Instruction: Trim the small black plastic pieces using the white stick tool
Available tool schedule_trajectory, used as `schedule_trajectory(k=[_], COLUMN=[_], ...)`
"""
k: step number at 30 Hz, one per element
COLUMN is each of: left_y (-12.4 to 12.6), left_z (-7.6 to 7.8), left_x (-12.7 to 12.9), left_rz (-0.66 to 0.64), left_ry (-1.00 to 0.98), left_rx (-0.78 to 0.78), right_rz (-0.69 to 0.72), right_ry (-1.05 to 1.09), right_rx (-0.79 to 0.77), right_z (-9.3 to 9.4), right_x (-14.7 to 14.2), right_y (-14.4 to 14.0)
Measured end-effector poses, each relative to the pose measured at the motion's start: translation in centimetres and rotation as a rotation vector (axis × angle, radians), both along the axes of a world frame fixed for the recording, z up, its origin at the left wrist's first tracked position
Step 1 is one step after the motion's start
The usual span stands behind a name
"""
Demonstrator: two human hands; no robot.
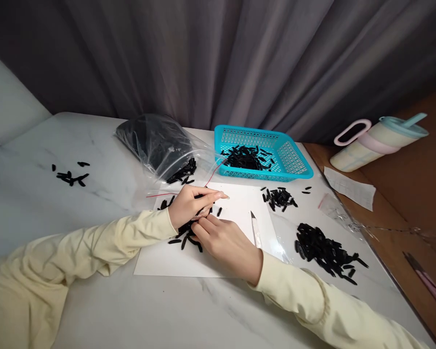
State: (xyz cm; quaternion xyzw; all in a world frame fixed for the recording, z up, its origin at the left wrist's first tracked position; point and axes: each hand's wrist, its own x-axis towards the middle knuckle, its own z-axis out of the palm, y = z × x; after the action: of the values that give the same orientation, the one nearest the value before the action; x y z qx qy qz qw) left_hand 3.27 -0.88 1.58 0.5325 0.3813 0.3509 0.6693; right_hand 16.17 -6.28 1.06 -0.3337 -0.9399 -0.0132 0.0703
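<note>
My left hand (192, 203) and my right hand (221, 238) meet over a pile of small black strips (184, 238) on a white sheet (160, 264). Both hands have their fingers bent in a pinch, fingertips together. Whatever lies between the fingertips is too small or hidden to name. More black strips stick out around and beneath the hands. To the right of my right hand a white craft knife (256, 230) with a dark tip rests on the sheet.
A clear zip bag (154, 143) of black strips lies behind the hands, beside a blue basket (294, 167) holding more. Further heaps (323, 249) of strips lie right and far left. A tumbler (380, 140), paper slip (350, 186) and pink-handled tool (430, 288) are at the right.
</note>
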Motion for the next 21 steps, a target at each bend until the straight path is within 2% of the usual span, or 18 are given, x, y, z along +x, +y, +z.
schedule_trajectory(k=[2, 5, 7, 9, 13, 17, 21], left_y=[0.2, 0.5, 0.5, 0.2, -0.6, -1.2, -1.4], left_z=[0.2, 0.8, 1.2, 1.5, 1.6, 1.2, 0.5], left_x=[-0.1, 0.0, 0.4, 1.1, 3.2, 4.7, 5.2], left_rz=[-0.018, -0.043, -0.025, 0.007, 0.02, -0.018, -0.019], left_ry=[-0.125, -0.326, -0.439, -0.508, -0.524, -0.473, -0.456], left_rx=[-0.149, -0.478, -0.711, -0.854, -0.899, -0.947, -0.96], right_rz=[-0.017, -0.085, -0.154, -0.192, -0.196, -0.203, -0.289], right_ry=[0.037, 0.21, 0.332, 0.388, 0.378, 0.408, 0.569], right_rx=[0.002, 0.035, 0.092, 0.143, 0.152, 0.058, -0.071], right_z=[0.1, 0.9, 1.5, 1.8, 1.5, 0.4, -0.6], right_x=[0.4, 1.8, 2.7, 3.2, 3.1, 3.3, 4.0], right_y=[-0.1, -1.0, -1.8, -2.5, -3.4, -3.7, -3.9])
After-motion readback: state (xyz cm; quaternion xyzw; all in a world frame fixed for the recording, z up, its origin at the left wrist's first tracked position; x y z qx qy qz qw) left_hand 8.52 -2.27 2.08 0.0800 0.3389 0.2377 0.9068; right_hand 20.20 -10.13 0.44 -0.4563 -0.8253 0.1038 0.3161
